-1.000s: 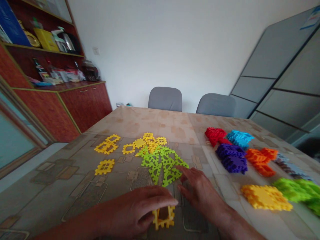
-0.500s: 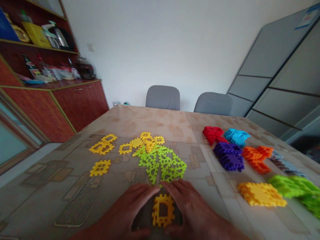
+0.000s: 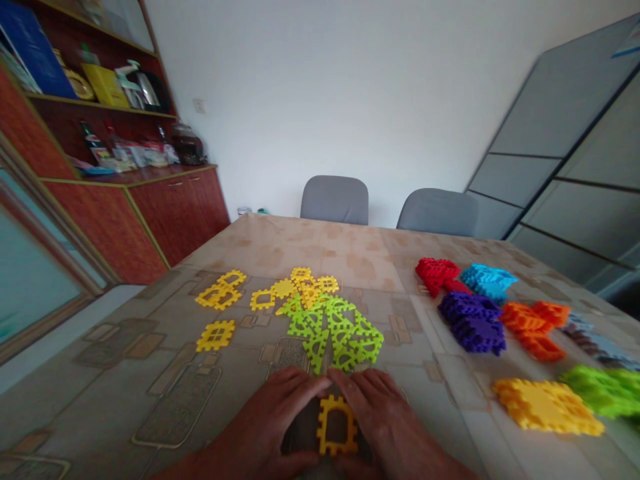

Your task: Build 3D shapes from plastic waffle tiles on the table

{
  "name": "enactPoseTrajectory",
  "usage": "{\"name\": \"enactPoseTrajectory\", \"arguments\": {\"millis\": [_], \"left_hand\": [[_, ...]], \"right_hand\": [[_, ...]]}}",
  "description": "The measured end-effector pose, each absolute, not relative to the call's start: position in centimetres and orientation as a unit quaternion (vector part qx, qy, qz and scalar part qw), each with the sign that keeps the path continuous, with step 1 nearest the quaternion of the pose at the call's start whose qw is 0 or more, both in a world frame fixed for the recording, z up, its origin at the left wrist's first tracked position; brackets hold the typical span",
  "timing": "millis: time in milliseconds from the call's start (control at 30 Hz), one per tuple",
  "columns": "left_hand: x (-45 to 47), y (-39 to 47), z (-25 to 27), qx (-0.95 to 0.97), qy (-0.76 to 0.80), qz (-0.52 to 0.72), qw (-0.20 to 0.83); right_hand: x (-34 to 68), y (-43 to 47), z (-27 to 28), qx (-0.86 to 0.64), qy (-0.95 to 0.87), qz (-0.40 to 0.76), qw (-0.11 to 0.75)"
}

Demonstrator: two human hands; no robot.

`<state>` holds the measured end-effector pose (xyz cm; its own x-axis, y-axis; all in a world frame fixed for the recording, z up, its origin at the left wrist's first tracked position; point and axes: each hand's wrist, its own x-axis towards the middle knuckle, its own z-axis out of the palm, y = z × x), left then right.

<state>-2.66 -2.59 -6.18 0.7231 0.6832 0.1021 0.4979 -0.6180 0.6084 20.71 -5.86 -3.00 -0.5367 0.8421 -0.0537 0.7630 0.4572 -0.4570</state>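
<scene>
Hands: 2, L hand (image 3: 273, 417) & R hand (image 3: 383, 417), both open & cupped, thumbs apart from fingers, index tips nearly meeting at far side. Can't tell if R hand touches anything.

Btwn them, near edge of table (image 3: 330, 247): 1 yellow frame (image 3: 323, 430), flat-looking, squarish, chunky notched teeth round the outside, big opening in middle w/ arched top. Gap shows btwn it & L hand.

Just beyond: green triangles (image 3: 345, 350), overlapping, too many to count exactly; toothed edges, cut-out centres. Behind those, yellow pcs (image 3: 283, 288), at least 5, incl. 1 solid. Further L: approx. 3 yellow pcs bunched, plus 1 yellow window pc (image 3: 216, 335) alone, 4 panes.

R side, by colour, 1 pile ea.: red pile (image 3: 436, 267), blue pile (image 3: 487, 279), purple pile (image 3: 473, 323), orange pile (image 3: 535, 320), grey pile (image 3: 597, 340), yellow stack (image 3: 547, 407), green pile (image 3: 603, 390), last cut by frame edge. Chairs (image 3: 335, 199) at far side: 2, grey.
</scene>
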Motion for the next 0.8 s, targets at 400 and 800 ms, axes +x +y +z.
{"name": "enactPoseTrajectory", "arguments": {"millis": [400, 800], "left_hand": [[-7.5, 8.5, -4.0, 0.827, 0.529, 0.188, 0.014], [-8.6, 7.7, -2.7, 0.797, 0.547, 0.243, 0.08]], "right_hand": [[23.0, -2.9, -3.9, -0.488, -0.841, 0.133, 0.192], [23.8, -1.4, -5.8, -0.469, -0.856, 0.089, 0.199]]}}
